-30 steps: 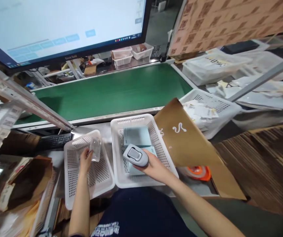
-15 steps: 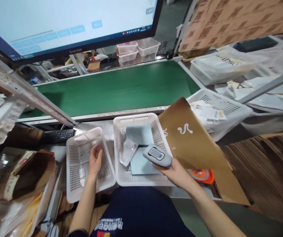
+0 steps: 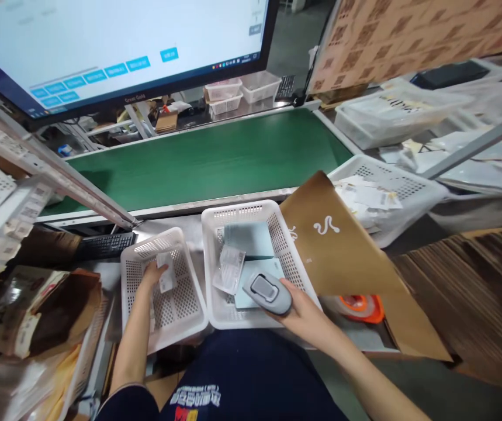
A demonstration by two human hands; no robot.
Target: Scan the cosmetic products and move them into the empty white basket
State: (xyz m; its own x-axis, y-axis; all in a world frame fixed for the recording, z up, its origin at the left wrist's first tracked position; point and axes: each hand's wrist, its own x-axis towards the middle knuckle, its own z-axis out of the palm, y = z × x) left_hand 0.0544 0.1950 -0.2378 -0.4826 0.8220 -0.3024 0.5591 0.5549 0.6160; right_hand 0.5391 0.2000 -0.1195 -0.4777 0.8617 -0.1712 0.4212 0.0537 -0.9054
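Note:
My left hand is inside the smaller white basket on the left, fingers closed on a small clear packet with a white label. My right hand grips a grey handheld scanner over the front edge of the larger white basket. In that basket lie a clear labelled packet and two pale blue flat boxes.
A green conveyor belt runs behind the baskets, under a large monitor. A brown paper bag leans at the right beside an orange tape roll. A keyboard, cardboard stacks and more white baskets with papers surround the spot.
The clear packet left my left hand and now lies in the larger basket. My left hand has picked up another small packet in the left basket. The scanner shifted slightly.

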